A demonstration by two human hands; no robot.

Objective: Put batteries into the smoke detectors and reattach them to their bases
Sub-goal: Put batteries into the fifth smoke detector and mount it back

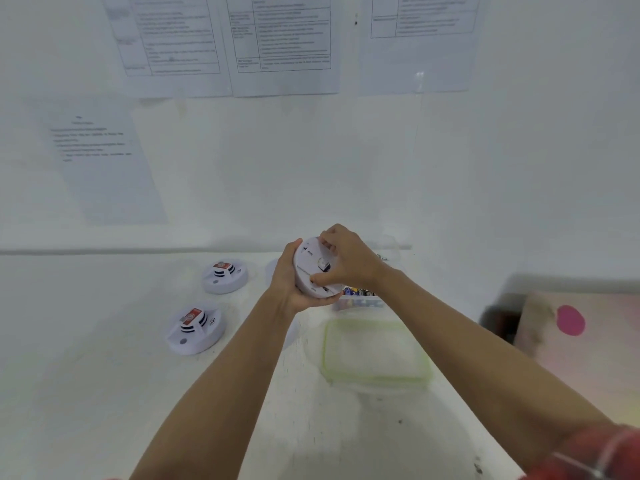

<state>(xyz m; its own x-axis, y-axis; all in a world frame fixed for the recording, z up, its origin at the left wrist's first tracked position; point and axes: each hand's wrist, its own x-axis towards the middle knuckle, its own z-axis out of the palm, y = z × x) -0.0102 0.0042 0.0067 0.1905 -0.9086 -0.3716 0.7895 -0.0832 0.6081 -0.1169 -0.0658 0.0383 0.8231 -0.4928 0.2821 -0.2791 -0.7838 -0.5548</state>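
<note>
A round white smoke detector was held on edge above the tabletop, just left of a clear battery box. Its rim was cupped from beneath by the curled left hand, and its flat back was gripped between the thumb and fingers of the right hand. It was judged to be light, rigid, smooth plastic, best held around the rim. A second detector and a third detector lay well left of the box.

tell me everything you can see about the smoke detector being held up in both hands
The smoke detector is a white, round, plastic-looking disc, held above the table on edge, its flat side with small dark markings turned toward the camera. The left hand cups its rim from the left and below; the right hand grips across that flat side.
</note>
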